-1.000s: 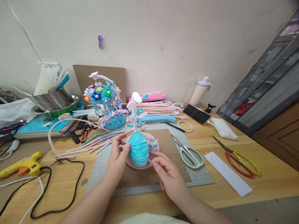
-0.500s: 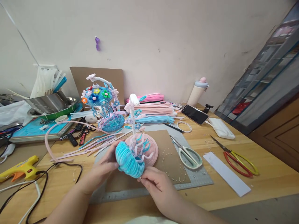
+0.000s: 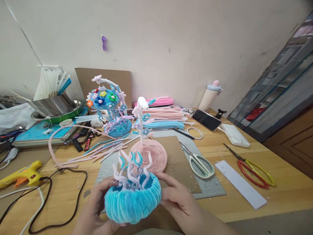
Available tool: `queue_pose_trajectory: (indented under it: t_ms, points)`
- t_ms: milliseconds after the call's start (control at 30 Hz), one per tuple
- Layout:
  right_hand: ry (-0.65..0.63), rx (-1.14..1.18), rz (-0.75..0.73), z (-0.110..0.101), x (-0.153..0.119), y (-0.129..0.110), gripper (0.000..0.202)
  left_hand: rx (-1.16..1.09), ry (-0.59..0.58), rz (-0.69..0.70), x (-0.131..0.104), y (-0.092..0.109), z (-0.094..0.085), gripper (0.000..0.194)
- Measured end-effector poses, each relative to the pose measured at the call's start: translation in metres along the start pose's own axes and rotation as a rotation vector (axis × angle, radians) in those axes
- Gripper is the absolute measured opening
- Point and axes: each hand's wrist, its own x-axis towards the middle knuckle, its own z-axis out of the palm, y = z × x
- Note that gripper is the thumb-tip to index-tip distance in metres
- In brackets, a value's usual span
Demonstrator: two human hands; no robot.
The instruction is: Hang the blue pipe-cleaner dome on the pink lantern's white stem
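Observation:
Between my two hands is a blue bowl-shaped piece wound from pipe cleaners (image 3: 133, 204), its hollow side up. White and teal curled strands stand up out of it. My left hand (image 3: 101, 202) is closed on its left side, with the thumb low at the front. My right hand (image 3: 177, 195) grips the right rim, fingers along the side. Just behind stands a round pink pipe-cleaner base (image 3: 157, 153), partly hidden by the strands. From its back edge rises a white stem (image 3: 140, 129) with pale flowers and leaves.
A flowered blue jellyfish-like ornament (image 3: 104, 101) stands behind, left. Green-handled scissors (image 3: 201, 164) and red-yellow scissors (image 3: 254, 173) lie right, near a white strip (image 3: 241, 184). A yellow glue gun (image 3: 26, 174) with cables lies left. Pipe-cleaner bundles (image 3: 166, 114) lie at the back.
Both hands have brought the blue bowl-shaped piece down and nearer to me. It has turned from tilted on its side to hollow side up, with its strands now upright.

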Motion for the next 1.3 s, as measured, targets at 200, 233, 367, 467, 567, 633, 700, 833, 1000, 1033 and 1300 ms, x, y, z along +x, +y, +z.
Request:
queue_pose_trajectory:
  t_ms: [200, 233, 367, 467, 567, 633, 700, 833, 1000, 1033, 1300]
  points:
    - [0.038, 0.102, 0.041, 0.003, 0.002, 0.006, 0.024, 0.112, -0.212, 0.052, 0.010, -0.002, -0.017, 0.053]
    - [0.055, 0.130, 0.055, 0.004, 0.003, 0.008, 0.023, 0.113, -0.245, 0.058, 0.011, -0.004, -0.018, 0.049]
    - [0.109, 0.208, 0.148, 0.007, 0.003, 0.014, 0.024, 0.066, -0.297, 0.056, 0.014, -0.005, -0.015, 0.037]
    - [0.101, 0.307, 0.281, 0.006, 0.006, 0.017, 0.027, -0.011, -0.266, 0.028, 0.015, 0.001, -0.009, 0.036]
    - [0.091, 0.482, 0.397, 0.004, 0.016, 0.017, 0.032, -0.005, -0.141, 0.036, 0.017, 0.009, -0.005, 0.040]
    - [0.085, 0.598, 0.443, 0.003, 0.026, 0.015, 0.033, 0.032, -0.074, 0.034, 0.020, 0.012, -0.005, 0.043]
    - [0.061, 0.668, 0.468, 0.001, 0.036, 0.013, 0.033, 0.038, -0.017, -0.007, 0.025, 0.013, -0.006, 0.046]
    - [0.087, 0.606, 0.477, -0.008, 0.053, 0.014, 0.032, -0.072, 0.073, -0.137, 0.043, 0.008, -0.010, 0.057]
    - [0.333, 0.351, 0.426, -0.038, 0.078, 0.037, 0.032, -0.184, 0.097, -0.206, 0.064, 0.006, -0.012, 0.058]
    - [0.373, 0.332, 0.423, -0.044, 0.083, 0.045, 0.032, -0.206, 0.098, -0.212, 0.066, 0.007, -0.012, 0.057]
    - [0.364, 0.335, 0.496, -0.050, 0.096, 0.083, 0.029, -0.318, 0.100, -0.193, 0.074, 0.029, -0.020, 0.045]
